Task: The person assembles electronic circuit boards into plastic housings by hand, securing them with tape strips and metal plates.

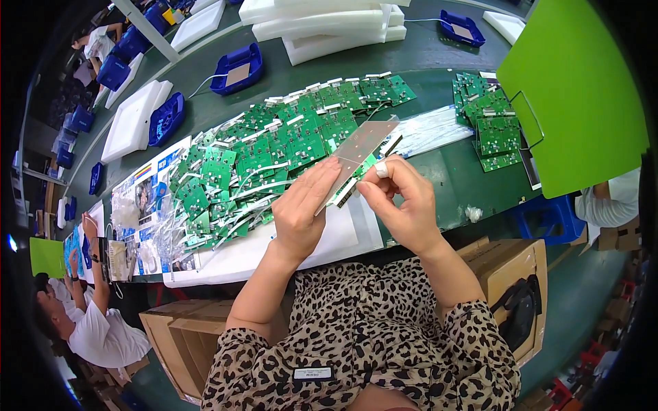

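From a standing position in the room, the work is seen held in the air in front of the seated person's torso, above the near edge of the green tabletop (449,186). The left hand (300,207) supports a flat pink-brown panel (367,140); its fingers lie extended and close together across the panel's face, while its thumb is hidden, probably bracing the underside. The panel is tilted, apparently to keep its right-hand edge accessible. Along that edge show a small green circuit board (368,166) and a dark-and-white strip (391,145). The right hand (410,207), with a white finger wrap (382,170) on one finger, works at the same edge: thumb and index finger are drawn narrow, nearly tip to tip, but whether they pinch anything cannot be told. This arrangement seems to let one hand steady the part and leave the other free for fine contact. Loose green circuit boards form a large heap (274,151) just beyond the left hand, presumably for short reach; a smaller stack of boards (498,133) stands to the right. A bundle of white cables (430,130) lies between the two groups, likely to keep it reachable and separate.
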Motion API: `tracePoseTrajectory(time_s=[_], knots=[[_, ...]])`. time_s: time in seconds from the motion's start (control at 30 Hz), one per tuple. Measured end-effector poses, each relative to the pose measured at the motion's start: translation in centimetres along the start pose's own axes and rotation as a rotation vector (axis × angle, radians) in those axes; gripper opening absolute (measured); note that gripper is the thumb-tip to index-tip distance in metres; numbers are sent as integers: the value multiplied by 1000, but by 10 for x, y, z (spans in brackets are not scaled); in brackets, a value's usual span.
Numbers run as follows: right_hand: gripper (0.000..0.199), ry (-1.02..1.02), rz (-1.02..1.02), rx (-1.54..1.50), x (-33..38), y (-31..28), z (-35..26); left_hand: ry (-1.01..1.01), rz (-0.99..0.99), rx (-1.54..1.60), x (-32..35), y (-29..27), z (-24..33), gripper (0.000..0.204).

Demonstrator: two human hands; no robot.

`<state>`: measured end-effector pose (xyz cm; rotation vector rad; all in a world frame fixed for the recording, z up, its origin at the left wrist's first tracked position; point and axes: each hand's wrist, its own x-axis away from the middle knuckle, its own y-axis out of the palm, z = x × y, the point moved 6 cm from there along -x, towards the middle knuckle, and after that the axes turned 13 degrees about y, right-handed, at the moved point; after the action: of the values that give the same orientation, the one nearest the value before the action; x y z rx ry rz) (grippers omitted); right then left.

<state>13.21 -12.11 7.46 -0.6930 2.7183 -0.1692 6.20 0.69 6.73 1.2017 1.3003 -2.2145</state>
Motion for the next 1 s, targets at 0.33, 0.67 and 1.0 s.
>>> tracePoseTrajectory(time_s=[0.33, 0.67, 1.0], knots=[[11, -237, -314, -45, 41, 10, -42, -17, -30, -45, -3, 11, -11, 38], [8, 59, 123, -120, 3, -18, 11, 43, -33, -9, -12, 13, 6, 38], [7, 18, 26, -5, 4, -21, 1, 125, -58, 2, -14, 14, 8, 38]])
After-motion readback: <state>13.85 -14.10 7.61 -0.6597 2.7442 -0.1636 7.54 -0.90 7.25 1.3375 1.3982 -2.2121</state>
